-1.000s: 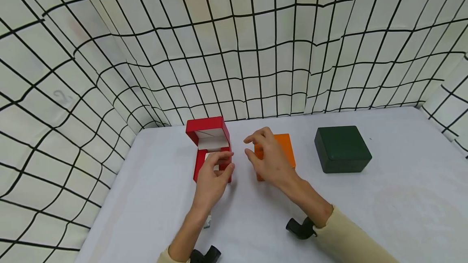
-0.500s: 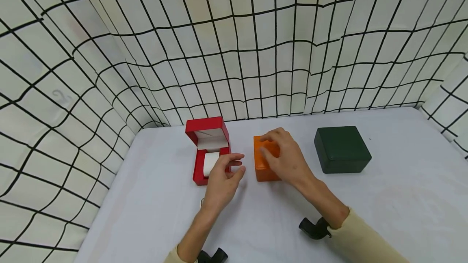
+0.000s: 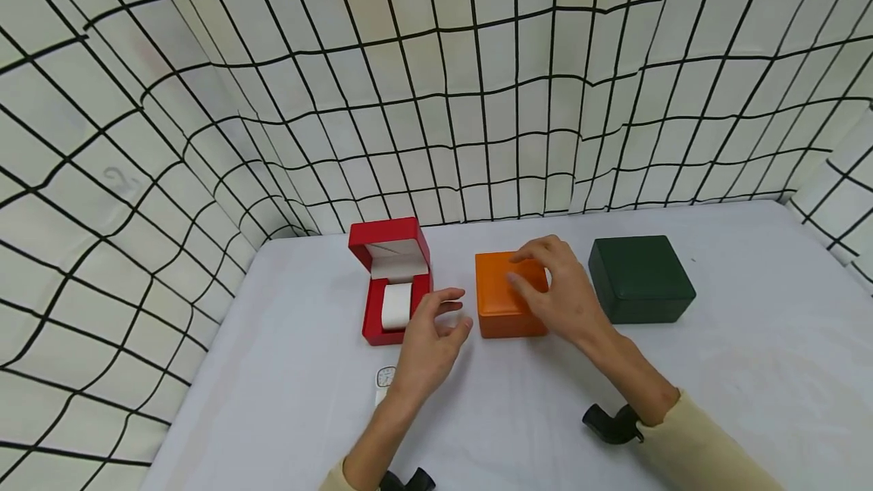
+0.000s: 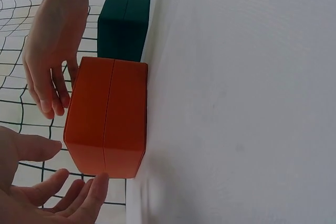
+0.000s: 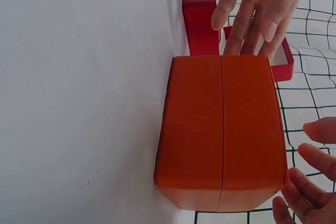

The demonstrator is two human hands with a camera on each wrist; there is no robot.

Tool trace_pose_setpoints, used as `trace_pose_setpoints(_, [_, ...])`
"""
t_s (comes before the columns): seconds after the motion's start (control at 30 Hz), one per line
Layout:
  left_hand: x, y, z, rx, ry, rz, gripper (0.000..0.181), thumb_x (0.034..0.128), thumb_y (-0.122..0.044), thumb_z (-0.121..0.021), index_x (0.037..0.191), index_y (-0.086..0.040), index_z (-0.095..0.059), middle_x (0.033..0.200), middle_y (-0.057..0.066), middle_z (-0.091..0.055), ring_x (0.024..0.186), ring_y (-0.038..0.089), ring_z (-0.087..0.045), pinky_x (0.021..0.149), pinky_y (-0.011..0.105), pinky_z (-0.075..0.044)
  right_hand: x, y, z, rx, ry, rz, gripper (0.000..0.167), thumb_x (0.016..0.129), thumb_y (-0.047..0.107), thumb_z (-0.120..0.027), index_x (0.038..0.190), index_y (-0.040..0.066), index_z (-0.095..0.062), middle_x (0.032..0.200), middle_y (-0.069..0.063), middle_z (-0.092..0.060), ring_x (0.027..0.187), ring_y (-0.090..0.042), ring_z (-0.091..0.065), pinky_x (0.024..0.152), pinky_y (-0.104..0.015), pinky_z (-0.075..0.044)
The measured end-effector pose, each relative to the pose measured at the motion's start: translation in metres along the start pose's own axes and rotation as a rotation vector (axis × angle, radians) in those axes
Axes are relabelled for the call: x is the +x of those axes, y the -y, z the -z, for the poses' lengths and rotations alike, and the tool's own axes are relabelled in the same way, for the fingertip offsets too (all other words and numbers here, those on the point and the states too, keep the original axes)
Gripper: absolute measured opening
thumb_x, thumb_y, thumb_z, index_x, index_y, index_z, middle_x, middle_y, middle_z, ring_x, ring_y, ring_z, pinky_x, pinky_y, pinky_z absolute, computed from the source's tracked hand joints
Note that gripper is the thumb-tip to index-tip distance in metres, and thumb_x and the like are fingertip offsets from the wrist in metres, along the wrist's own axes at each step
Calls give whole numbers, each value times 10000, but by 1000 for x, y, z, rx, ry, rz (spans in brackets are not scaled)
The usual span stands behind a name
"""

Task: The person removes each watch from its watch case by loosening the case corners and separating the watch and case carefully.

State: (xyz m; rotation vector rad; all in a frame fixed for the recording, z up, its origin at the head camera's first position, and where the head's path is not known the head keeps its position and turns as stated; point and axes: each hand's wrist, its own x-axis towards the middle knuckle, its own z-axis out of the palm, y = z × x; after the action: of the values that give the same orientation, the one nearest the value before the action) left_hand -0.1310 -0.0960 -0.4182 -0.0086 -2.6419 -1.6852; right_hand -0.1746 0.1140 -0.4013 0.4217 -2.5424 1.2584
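Observation:
In the head view my left hand [image 3: 431, 341] is held between the open red watch box [image 3: 373, 318] and the closed orange box [image 3: 496, 279], fingers loosely bent and holding nothing. My right hand [image 3: 566, 295] hovers at the right side of the orange box, thumb and fingers spread apart. In the left wrist view, the box's front end lies close to my left fingertips; I cannot tell whether they touch. A white cushion [image 3: 396, 306] sits inside the red box. Near my left wrist lies a white wristwatch [image 3: 385, 379], its strap partly hidden by the forearm.
A closed dark green box [image 3: 641, 277] stands to the right of the orange one. All of it rests on a white-covered table [image 3: 750, 370]. A white wall with black netting [image 3: 518, 112] rises behind and on the left.
Both hands have shifted right. The right hand has crossed from the orange box's left side to its right, and the left has drawn off the red box, uncovering the cushion and the watch face.

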Motion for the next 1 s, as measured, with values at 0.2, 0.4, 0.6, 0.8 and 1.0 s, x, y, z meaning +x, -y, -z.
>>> trace_pose_setpoints(0.2, [-1, 2, -6, -15, 14, 7, 460, 963, -114, -718, 1404, -127, -589, 1441, 87, -603, 1302, 317, -625, 1015, 439, -598, -2, -7, 5, -8, 11, -3, 282, 919, 158, -790, 1168, 44, -723, 1309, -133, -598, 1288, -332, -516, 1099, -550, -495])
trace_pose_setpoints(0.4, [-1, 5, -10, -31, 25, -17, 476, 953, -95, -723, 1407, -107, -580, 1453, 80, -603, 1328, 315, -610, 1055, 463, -573, -3, -13, 7, -28, 41, -6, 328, 920, 181, -794, 1206, 43, -710, 1423, -170, -547, 1363, -372, -476, 1105, -588, -490])
trace_pose_setpoints(0.6, [-2, 6, -12, -39, 33, -18, 511, 950, -102, -727, 1431, -87, -553, 1474, 108, -584, 1331, 322, -603, 1036, 439, -586, -4, -19, 8, -33, 93, -7, 382, 910, 194, -793, 1251, 58, -688, 1526, -192, -480, 1447, -422, -407, 1181, -662, -391])
trace_pose_setpoints(0.8, [-3, 7, -14, -37, 37, -14, 550, 949, -106, -732, 1457, -78, -524, 1490, 124, -566, 1339, 326, -595, 1022, 427, -594, -7, -24, 7, -31, 163, -19, 513, 879, 327, -817, 1315, 112, -655, 1626, -173, -384, 1512, -434, -339, 1192, -708, -342])
trace_pose_setpoints(1.0, [-3, 8, -17, -43, 50, -8, 589, 952, -114, -732, 1490, -86, -496, 1524, 131, -535, 1363, 327, -582, 1027, 425, -591, -8, -30, 6, -27, 206, -32, 590, 858, 385, -829, 1351, 130, -628, 1668, -184, -314, 1526, -455, -321, 1183, -726, -337])
